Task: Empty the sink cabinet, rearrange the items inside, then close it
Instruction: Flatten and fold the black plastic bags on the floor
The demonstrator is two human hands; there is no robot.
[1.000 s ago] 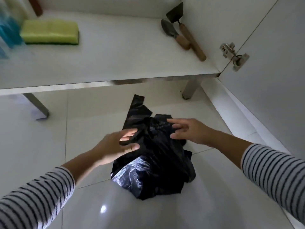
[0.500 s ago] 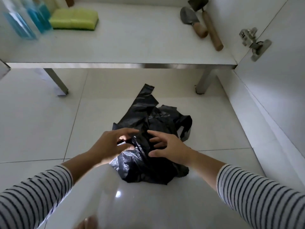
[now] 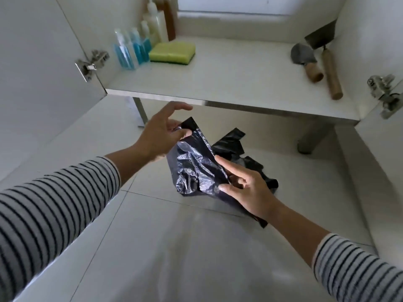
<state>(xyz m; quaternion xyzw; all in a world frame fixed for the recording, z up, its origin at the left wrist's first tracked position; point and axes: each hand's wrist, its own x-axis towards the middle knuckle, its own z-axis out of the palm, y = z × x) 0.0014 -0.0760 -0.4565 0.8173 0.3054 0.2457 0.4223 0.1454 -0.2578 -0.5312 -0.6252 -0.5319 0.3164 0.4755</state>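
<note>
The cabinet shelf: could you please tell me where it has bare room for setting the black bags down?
The widest bare stretch of the shelf lies in the middle, between the yellow sponge and the two wooden-handled trowels. Its front edge is also clear. The back left corner is crowded with bottles; the right end holds the trowels.

Shelf [image 3: 229,83]: bottles [image 3: 130,49], sponge [image 3: 172,53], trowels [image 3: 316,62].

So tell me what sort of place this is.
Probably a home kitchen or utility area, at an open low cabinet over tiled floor. Cleaning bottles, a sponge and trowels sit inside; both hands hold a black bag.
</note>
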